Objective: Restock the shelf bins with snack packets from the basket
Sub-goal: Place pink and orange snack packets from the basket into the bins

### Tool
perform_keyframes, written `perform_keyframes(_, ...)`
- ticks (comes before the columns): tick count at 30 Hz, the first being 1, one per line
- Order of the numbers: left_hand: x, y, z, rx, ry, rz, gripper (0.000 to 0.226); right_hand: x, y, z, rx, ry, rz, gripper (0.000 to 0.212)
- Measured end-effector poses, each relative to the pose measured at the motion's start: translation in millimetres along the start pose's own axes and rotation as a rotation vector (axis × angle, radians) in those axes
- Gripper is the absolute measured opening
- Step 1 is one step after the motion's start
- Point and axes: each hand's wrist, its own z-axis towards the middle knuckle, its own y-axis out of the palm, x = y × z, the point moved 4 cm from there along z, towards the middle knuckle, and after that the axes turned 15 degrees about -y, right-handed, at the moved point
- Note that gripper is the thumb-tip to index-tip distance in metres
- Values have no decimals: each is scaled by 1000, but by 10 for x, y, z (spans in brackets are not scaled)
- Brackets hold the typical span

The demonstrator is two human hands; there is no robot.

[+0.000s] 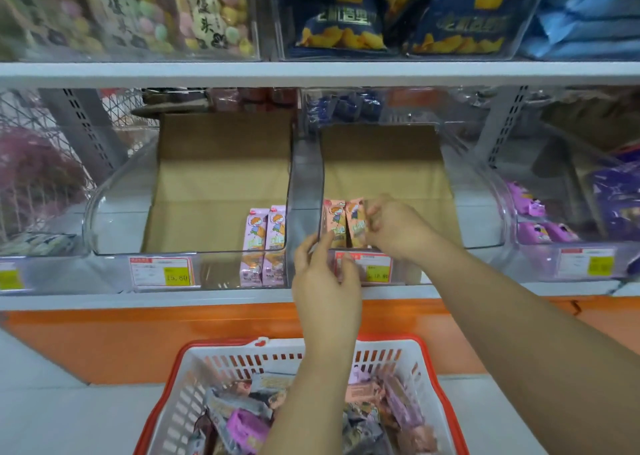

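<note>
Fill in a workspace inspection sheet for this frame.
Surface: white shelf ledge carrying clear bins.
Job's things: two orange packets upright in right bin; two pink packets in left bin; basket holds mixed packets.
Clutter: nothing seen.
Hands: right hand pinches an orange packet; left hand at that bin's front rim, grip unclear.
Cables: nothing seen.
Surroundings: stocked upper bins, price labels.

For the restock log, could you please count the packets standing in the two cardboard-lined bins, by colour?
Lilac packets, in the left bin: 2
Peach packets, in the right bin, one gripped by the right hand: 2
Total: 4
</note>
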Motion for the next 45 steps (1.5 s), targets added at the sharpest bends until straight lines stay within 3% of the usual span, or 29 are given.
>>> perform_keyframes(4, 0, -1, -4, -8, -4, -6, 40, 8, 37, 44, -111, 31, -113, 23)
perform_keyframes(7, -6, -5, 3, -21, 0, 11, 41, 8, 50, 29, -103, 48, -146, 12)
perform_keyframes(10, 7, -20, -10, -51, 2, 35, 42, -22, 42, -78, -109, 39, -177, 24)
perform_keyframes(13, 27, -52, -44, -88, 22, 43, 43, -146, -29, -286, 50, -85, -205, 30)
perform_keyframes(16, 31, -180, -71, -86, 72, 40, 41, -317, -60, -659, 327, -273, -63, 27)
perform_keyframes(18, -26, -325, -95, -122, 86, 26, 36, -396, -38, -922, 422, -379, 23, 20)
perform_keyframes(20, -187, -481, -133, -169, 67, -12, 31, -377, 87, -1091, 345, -423, 29, 18)
perform_keyframes(23, -657, -652, -229, -215, -22, 58, 27, -222, 403, -1210, 73, -362, 5, 19)
perform_keyframes(27, -1391, -687, -376, -297, -169, 214, 27, 190, 869, -1395, -324, -232, -220, 25)
perform_keyframes(31, -1921, -515, -501, -441, -212, 480, 33, 695, 1147, -1674, -600, -93, -356, 27)
perform_keyframes(34, -2186, -367, -581, -607, -140, 722, 42, 981, 1296, -1859, -778, -4, -462, 36)
perform_keyframes(38, -2506, -306, -641, -795, -143, 1089, 60, 1160, 1428, -1983, -877, -90, -684, 42)
perform_keyframes(45, -2641, -305, -661, -830, -136, 1177, 64, 1195, 1516, -2006, -852, -200, -753, 42)
